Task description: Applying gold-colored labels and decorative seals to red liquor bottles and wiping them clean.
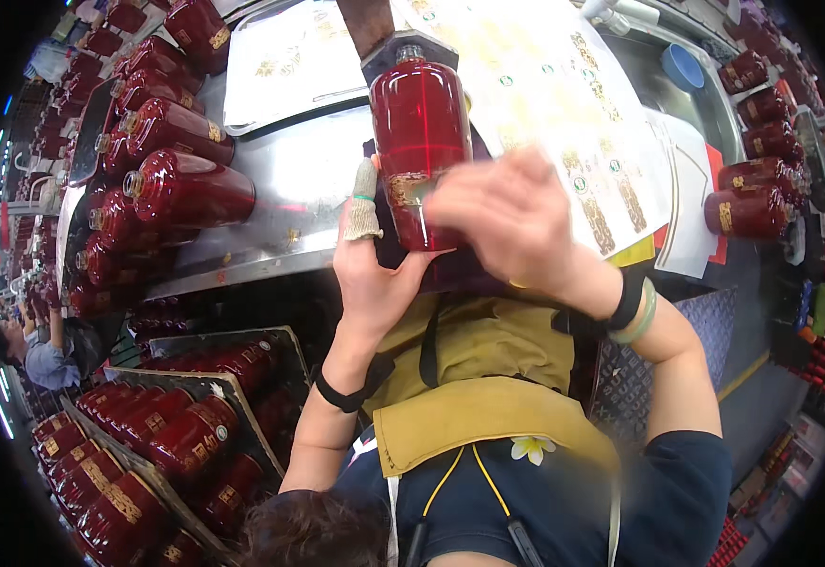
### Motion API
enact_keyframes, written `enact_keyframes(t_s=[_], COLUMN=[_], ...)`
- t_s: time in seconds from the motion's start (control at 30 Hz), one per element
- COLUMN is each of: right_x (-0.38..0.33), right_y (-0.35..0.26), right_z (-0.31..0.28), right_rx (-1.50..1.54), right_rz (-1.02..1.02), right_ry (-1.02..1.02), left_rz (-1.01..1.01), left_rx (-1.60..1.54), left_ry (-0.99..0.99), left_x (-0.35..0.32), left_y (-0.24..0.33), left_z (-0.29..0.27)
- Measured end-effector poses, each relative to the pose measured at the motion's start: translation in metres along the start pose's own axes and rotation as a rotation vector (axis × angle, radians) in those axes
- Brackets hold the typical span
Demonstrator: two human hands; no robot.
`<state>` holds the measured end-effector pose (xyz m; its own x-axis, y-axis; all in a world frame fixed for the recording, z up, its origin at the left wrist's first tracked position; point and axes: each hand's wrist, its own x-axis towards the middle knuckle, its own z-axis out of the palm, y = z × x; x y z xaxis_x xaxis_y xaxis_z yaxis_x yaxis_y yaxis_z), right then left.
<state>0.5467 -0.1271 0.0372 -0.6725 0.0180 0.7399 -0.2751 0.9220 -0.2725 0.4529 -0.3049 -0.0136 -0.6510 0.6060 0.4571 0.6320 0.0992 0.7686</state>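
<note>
A glossy dark red glass bottle (419,113) lies in front of me, its clear neck pointing away, against a grey metal bracket (368,26). Thin red light lines cross its body. My left hand (372,288) grips the bottle along its left side and base, the thumb under the bottom end. One of its fingers wears a knitted finger sleeve (365,200) with a green band. My right hand (516,222), smeared by motion, is over the bottle's lower right side, at a gold patterned decal (412,187). Its fingertips are too blurred to read.
Printed decal sheets (564,104) cover the bench to the right, beside a basin holding a blue bowl (683,66). More red bottles (190,189) stand on the left, and others (751,212) at far right. Crates of bottles (147,425) sit low left. Another person (53,354) is at far left.
</note>
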Motion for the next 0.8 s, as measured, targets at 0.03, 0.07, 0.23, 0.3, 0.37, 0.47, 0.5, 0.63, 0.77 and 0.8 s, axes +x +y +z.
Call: enact_keyframes(t_s=[0.03,0.07,0.23,0.3,0.37,0.47,0.5,0.63,0.77,0.8], right_x=[-0.004,0.000,0.013,-0.005,-0.001,0.013,0.014,-0.015,0.002,0.007], right_y=[-0.017,-0.025,0.023,-0.003,-0.022,0.018,0.030,-0.014,0.006,0.011], right_z=[-0.003,-0.006,0.002,0.008,-0.008,0.001,-0.002,-0.005,-0.007,-0.017], right_rx=[0.093,0.130,-0.122,0.030,0.123,-0.006,-0.129,0.094,0.212,0.141], right_rz=[-0.057,-0.022,0.151,0.008,-0.064,0.128,0.109,-0.138,0.273,0.296], right_ry=[-0.072,-0.127,0.137,0.023,-0.153,0.114,0.130,-0.084,0.032,0.092], left_rz=[0.002,0.002,-0.057,-0.077,-0.009,0.038,0.038,0.025,0.055,0.114], left_rx=[0.022,0.032,0.025,0.024,0.059,0.056,0.057,0.063,0.098,0.153], left_ry=[-0.013,-0.019,-0.044,-0.089,-0.004,0.003,0.003,-0.056,-0.066,-0.032], left_x=[0.000,0.001,-0.003,-0.001,0.006,0.005,0.005,0.001,0.003,0.005], left_y=[-0.004,-0.004,-0.003,-0.001,0.009,0.008,0.006,-0.004,0.005,0.008], left_z=[-0.001,-0.003,-0.005,-0.005,0.000,-0.003,-0.003,-0.005,-0.008,-0.009])
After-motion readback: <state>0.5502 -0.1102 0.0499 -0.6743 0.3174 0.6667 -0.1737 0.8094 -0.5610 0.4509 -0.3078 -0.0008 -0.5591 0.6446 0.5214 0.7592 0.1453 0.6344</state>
